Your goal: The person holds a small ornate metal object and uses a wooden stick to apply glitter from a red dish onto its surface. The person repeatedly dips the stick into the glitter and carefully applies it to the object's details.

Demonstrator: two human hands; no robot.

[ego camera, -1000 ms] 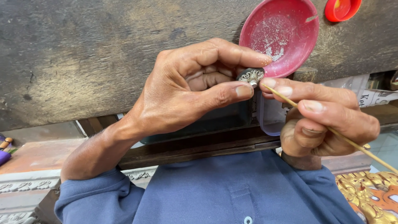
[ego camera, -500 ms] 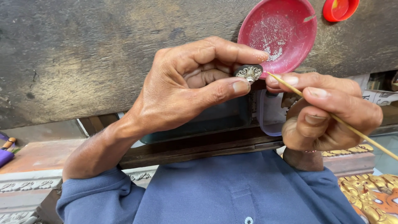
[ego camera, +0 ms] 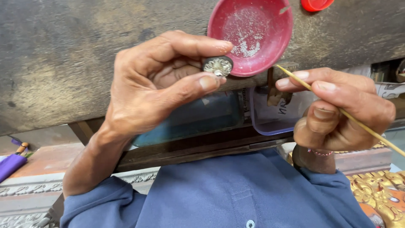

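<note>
The ornament (ego camera: 217,66) sits pinched in the left hand (ego camera: 156,80), just below the red bowl (ego camera: 250,36); the right hand (ego camera: 341,112) grips a thin stick (ego camera: 358,122) right of it.

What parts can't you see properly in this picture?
Head view only:
- Back of the small silvery ornament: hidden by the left hand pinching it.
- Far end of the thin stick: cut off by the right edge; its middle is covered by the right hand.
- Red lid: cut off by the top edge.
- Specks in the red bowl: too small to identify.
- Box under the bench: blocked by the left hand.
</note>
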